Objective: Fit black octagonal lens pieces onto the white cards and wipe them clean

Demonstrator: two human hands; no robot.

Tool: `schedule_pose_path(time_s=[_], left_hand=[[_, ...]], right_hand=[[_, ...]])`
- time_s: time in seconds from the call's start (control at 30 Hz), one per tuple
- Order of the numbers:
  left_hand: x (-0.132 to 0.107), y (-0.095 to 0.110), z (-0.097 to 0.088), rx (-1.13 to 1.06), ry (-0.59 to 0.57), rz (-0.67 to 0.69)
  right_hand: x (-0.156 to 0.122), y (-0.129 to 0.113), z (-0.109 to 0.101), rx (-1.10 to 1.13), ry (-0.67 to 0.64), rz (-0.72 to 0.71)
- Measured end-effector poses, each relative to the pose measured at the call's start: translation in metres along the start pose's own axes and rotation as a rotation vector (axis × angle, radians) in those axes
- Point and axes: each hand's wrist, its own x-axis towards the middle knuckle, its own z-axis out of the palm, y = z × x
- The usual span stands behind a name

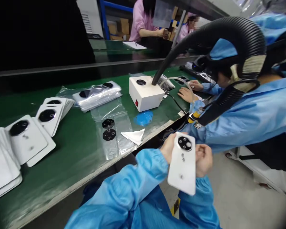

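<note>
- Out ahead of and left of the grip, a long green conveyor bench (pixel 69 152) runs across the view, its pale near edge just beside the person's left forearm.
- To the right of the grip, a co-worker in a light-blue smock (pixel 250 117) leans over the bench, a ribbed black hose (pixel 231 31) arching above.
- Now the arms: light-blue sleeves (pixel 124 194) rise from the bottom of the view, elbows low, forearms angled in toward each other, held out past the bench edge over the floor.
- Left of the grip, on the bench, stacks of white rounded phone back panels (pixel 26 143) lie in overlapping piles, each with a round black camera ring.
- Beyond the grip stands a white cube-shaped box (pixel 145 93) with a small red switch on its front.
- Closer to the grip, a clear plastic sheet (pixel 109 140) carries two round black camera rings, a folded white wipe (pixel 134 135) beside it.
- And right at the grip: a white rounded phone back panel (pixel 182 163), held up in the air, camera ring at the top, tilted.
- The left hand (pixel 168 149) presses on its left edge, the right hand (pixel 203 160) curls against its right edge; both pinch the panel from the sides.
</note>
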Motion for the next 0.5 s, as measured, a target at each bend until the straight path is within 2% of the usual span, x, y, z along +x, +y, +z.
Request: schedule_pose_path(time_s=[0.07, 0.17, 0.23, 0.27, 0.33, 0.4, 0.5], left_hand=[[-0.047, 0.000, -0.021, -0.037, 0.053, 0.057], [-0.127, 0.004, -0.048, -0.083, 0.170, 0.263], [-0.171, 0.006, -0.059, -0.103, 0.269, 0.404], [-0.188, 0.007, -0.062, -0.066, 0.345, 0.473], [-0.213, 0.005, -0.065, -0.020, 0.375, 0.555], [-0.227, 0.001, -0.063, -0.032, 0.333, 0.610], [-0.238, -0.005, -0.055, -0.120, 0.217, 0.686]], right_hand=[[-0.017, 0.001, 0.027, -0.062, -0.230, -0.095], [-0.044, -0.007, 0.080, -0.134, -0.612, -0.246], [-0.054, -0.017, 0.114, -0.185, -0.813, -0.360], [-0.057, -0.022, 0.130, -0.220, -0.870, -0.410], [-0.057, -0.028, 0.154, -0.314, -0.929, -0.481], [-0.055, -0.031, 0.168, -0.402, -0.957, -0.528], [-0.051, -0.028, 0.176, -0.480, -0.987, -0.570]])
